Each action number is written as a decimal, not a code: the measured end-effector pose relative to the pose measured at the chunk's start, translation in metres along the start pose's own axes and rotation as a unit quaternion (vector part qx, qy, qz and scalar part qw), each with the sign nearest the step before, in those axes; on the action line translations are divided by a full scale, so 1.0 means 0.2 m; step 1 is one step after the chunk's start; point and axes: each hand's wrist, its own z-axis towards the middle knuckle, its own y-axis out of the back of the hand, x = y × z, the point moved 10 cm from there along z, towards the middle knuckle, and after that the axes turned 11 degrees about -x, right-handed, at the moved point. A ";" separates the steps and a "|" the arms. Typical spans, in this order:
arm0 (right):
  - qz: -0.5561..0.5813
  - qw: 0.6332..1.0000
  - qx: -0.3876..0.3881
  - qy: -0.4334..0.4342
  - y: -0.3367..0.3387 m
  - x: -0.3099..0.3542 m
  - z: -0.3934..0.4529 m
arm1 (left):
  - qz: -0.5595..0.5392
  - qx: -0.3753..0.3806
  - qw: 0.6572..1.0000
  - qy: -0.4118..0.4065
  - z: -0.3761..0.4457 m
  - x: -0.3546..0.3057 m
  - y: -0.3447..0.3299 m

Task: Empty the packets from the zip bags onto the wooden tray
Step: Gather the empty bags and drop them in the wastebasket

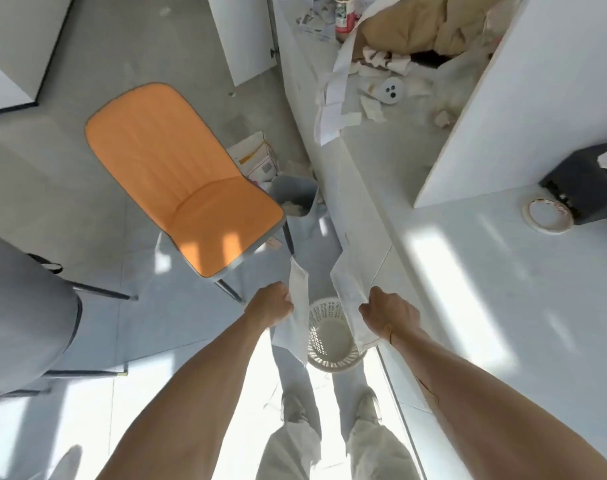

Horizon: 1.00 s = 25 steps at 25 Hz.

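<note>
Head view looks straight down at a person standing beside a white table (468,271), arms out in front. Left hand (271,308) has its fingers curled round a pale, flat bag (299,306) that hangs down past the knuckles. Right hand (390,317) pinches a second pale bag (350,292), whose upper end rises beyond the fingertips towards the table edge. Both bags look like the zip bags, though I cannot tell whether packets are inside. Below and between the two hands stands a white mesh basket (333,341) on the floor. No wooden tray shows anywhere. The risk, as I judge it: tipped here, any packets would drop into the basket or onto the floor, since the tray is nowhere under the fingers.
</note>
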 end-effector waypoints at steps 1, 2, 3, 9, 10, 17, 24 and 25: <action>-0.005 1.000 0.012 -0.001 -0.08 -0.02 0.00 | -0.004 0.000 1.000 0.009 0.02 0.05 -0.06; -0.010 1.000 0.021 -0.004 -0.14 -0.04 0.01 | -0.006 -0.002 1.000 0.018 0.04 0.10 -0.12; -0.016 0.999 0.032 -0.007 -0.21 -0.06 0.04 | -0.006 -0.003 1.000 0.026 0.07 0.14 -0.20; -0.039 0.994 0.088 -0.049 -0.76 -0.24 0.19 | -0.091 0.001 0.990 0.108 0.31 0.38 -0.74; -0.045 0.993 0.094 -0.054 -0.86 -0.27 0.23 | -0.100 0.006 0.988 0.119 0.36 0.41 -0.84; -0.034 0.988 0.130 -0.080 -1.76 -0.47 0.56 | -0.120 0.050 0.973 0.190 0.76 0.79 -1.69; -0.016 0.977 0.178 -0.115 -2.44 -0.61 0.95 | -0.153 0.065 0.957 0.239 1.17 1.04 -2.24; -0.019 0.976 0.183 -0.114 -2.50 -0.62 0.99 | -0.156 0.070 0.954 0.245 1.22 1.05 -2.30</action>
